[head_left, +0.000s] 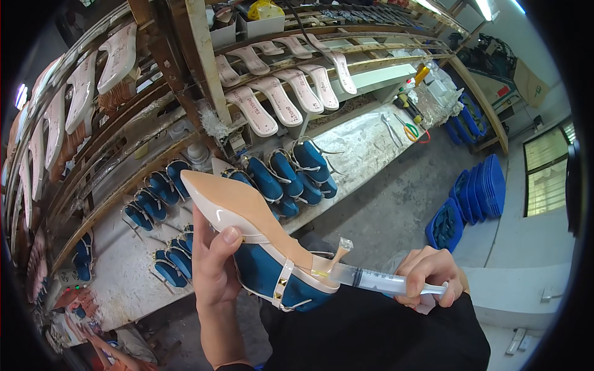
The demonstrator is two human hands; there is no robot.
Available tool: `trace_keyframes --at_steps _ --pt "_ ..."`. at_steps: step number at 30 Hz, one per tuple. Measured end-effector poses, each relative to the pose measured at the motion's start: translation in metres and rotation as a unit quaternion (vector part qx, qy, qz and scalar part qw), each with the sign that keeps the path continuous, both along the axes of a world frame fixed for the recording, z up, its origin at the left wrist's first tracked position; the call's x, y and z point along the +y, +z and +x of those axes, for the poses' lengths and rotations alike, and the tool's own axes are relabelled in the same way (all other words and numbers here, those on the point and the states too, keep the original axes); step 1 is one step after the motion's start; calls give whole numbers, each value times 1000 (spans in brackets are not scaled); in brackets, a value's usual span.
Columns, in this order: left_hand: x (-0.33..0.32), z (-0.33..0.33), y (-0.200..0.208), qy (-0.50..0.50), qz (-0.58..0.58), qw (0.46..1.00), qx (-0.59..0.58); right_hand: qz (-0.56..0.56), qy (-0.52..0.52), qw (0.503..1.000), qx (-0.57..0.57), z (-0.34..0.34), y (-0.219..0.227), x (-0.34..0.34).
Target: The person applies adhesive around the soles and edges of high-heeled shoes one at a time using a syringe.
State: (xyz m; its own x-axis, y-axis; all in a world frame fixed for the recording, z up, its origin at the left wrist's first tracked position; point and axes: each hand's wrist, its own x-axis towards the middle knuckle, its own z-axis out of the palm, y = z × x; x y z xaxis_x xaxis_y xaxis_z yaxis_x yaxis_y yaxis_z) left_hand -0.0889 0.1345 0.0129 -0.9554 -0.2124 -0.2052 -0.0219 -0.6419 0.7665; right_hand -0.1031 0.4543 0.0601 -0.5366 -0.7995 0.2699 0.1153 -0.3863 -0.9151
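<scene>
My left hand (213, 263) is closed around the front of a white high-heeled shoe (213, 210), its thumb pressed on the upper. The shoe lies on its side, tan sole (247, 204) turned up and toe pointing to the upper left. A blue shoe last (263, 269) fills it, crossed by a studded strap (284, 281). A thin heel (342, 249) with a clear tip juts up at the shoe's back. In my right hand (430, 272), closed around its plunger end, is a clear syringe (377, 281). The syringe's front end is at the heel's base; exact contact is hard to tell.
Several shoes on blue lasts (288, 173) stand along a worn white bench (365, 139). Pale insoles (278, 102) hang over rack rails above. Scissors (411, 131) lie farther along. Blue baskets (476, 188) stand on the floor at right. Another person's arm (111, 349) shows lower left.
</scene>
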Motion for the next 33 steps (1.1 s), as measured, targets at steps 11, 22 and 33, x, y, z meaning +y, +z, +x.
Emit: trace_keyframes --at_steps 11,22,33 --pt "-9 2 -5 18 -16 1000 -7 40 14 999 -29 -4 7 0" --pt "-9 -3 -1 24 -25 999 -13 56 40 997 -34 -19 14 9" --pt "-45 39 -11 107 -40 990 -85 -169 63 971 -158 -69 -24 12"
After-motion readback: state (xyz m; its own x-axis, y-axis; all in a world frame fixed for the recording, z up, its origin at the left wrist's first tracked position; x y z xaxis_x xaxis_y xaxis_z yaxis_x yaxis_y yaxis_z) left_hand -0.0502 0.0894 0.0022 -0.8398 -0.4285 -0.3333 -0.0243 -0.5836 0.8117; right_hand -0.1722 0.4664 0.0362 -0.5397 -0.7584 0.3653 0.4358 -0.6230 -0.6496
